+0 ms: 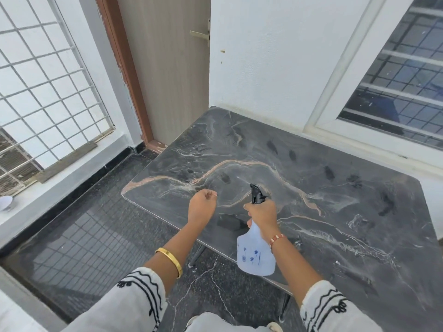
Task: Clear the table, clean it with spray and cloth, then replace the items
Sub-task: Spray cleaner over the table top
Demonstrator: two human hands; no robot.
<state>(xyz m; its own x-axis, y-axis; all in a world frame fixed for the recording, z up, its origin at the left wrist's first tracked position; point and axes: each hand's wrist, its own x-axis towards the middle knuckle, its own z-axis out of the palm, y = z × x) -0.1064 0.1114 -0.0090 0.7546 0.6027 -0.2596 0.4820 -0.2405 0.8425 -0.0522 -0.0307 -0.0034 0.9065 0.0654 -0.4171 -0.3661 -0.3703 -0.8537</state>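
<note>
A dark marble-patterned table (239, 144) with a pale vein across it stands against the white wall. My right hand (262, 218) grips the neck of a pale blue spray bottle (255, 256) with a black nozzle (257, 194) that points away over the tabletop. The bottle hangs tilted over the table's near edge. My left hand (202, 206) hovers over the near left part of the table, fingers curled into a loose fist with nothing in it. Dark wet patches dot the far and right parts of the surface. No cloth shows.
A wooden door (167, 68) is at the back left and a barred window (402, 75) on the right wall. A white grille (48, 87) lines the left side above a ledge holding a small white bowl (5, 202). The floor (91, 236) is dark stone.
</note>
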